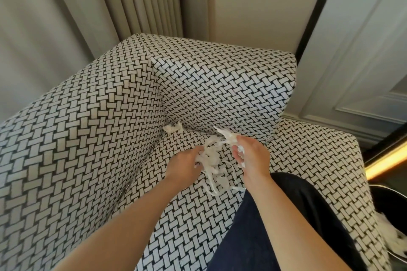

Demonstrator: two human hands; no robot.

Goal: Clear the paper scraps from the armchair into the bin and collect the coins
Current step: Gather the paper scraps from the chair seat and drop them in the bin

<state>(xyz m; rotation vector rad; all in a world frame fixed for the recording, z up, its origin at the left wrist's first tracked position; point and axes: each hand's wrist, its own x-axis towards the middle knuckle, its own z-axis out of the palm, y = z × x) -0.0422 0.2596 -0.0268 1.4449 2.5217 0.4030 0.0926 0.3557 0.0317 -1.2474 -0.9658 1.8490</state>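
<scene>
**Both hands in the scraps on the seat**

A curtain hangs at the left, behind the armchair. In the back corner of the seat lies one small scrap, apart from the others. The left hand has its fingers curled into the scraps, which are heaped in the middle of the seat. The right hand grips a bunch of strips from the same heap, and some stick out between its fingers. A dark knee is over the seat front. At the far right stands the bin, with white paper inside.
</scene>
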